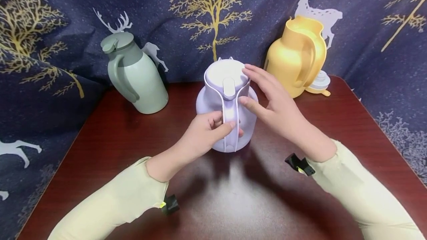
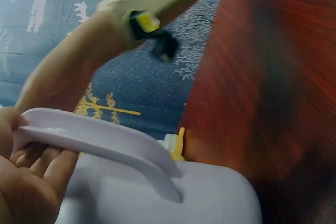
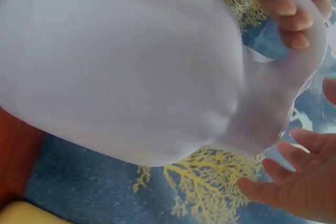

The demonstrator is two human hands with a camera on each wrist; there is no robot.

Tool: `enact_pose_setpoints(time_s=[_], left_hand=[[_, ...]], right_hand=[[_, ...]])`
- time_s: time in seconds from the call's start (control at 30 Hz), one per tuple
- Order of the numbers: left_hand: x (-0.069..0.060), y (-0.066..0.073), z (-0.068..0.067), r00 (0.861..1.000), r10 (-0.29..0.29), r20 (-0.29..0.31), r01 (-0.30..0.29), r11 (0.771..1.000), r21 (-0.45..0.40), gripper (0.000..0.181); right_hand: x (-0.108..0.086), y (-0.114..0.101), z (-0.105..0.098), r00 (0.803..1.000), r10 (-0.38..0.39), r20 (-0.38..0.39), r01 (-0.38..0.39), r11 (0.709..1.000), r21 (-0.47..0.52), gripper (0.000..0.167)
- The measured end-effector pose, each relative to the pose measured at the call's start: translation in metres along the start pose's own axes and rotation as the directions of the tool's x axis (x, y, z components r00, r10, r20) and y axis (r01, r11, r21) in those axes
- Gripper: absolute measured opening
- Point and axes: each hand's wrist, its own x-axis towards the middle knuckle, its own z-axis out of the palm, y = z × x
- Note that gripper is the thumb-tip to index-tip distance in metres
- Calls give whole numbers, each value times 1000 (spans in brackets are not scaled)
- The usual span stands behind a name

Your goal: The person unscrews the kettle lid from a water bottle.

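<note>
A lavender vacuum jug (image 1: 247,123) stands in the middle of the head view, its handle (image 1: 230,112) facing me. Its lid (image 1: 220,73), with a pale thumb lever (image 1: 228,87), sits in the neck. My left hand (image 1: 204,132) grips the handle, thumb on the near side and fingers passed behind it; the left wrist view shows the fingers (image 2: 58,169) under the handle. To the right of the neck is my right hand (image 1: 277,110), fingers extended beside the lid's edge. In the right wrist view, its fingers (image 3: 286,174) reach toward the jug's neck.
A green vacuum jug (image 1: 146,84) with its lid on stands at the back left. At the back right is a yellow jug (image 1: 283,64) without a lid, a white-and-yellow stopper lid (image 1: 320,82) beside it. A dark patterned cloth (image 1: 186,58) hangs behind the red-brown table (image 1: 140,136).
</note>
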Motion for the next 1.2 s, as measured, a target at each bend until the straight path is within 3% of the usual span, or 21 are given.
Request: enact_pose_setpoints(time_s=[0.13,0.4,0.53,0.83,1.03,1.2], left_hand=[[1,-3,3,998,43,-43,-41,998,46,24],[-1,-4,1,997,80,7,-80,996,36,25],[-2,-2,-1,998,67,22,-67,998,20,25],[5,5,-3,1000,-22,22,21,999,29,25],[6,4,-1,999,-18,38,17,1000,17,25],[6,4,-2,999,-9,40,8,1000,23,25]], right_hand=[[16,-6,2,997,-78,24,80,995,-66,68],[22,-13,5,996,32,85,-21,992,-125,70],[25,-16,4,994,51,98,-36,988,-147,70],[28,-21,0,991,71,115,-50,983,-175,71],[29,-22,-2,993,59,103,-37,980,-198,68],[32,-20,2,999,-5,37,14,971,-240,64]])
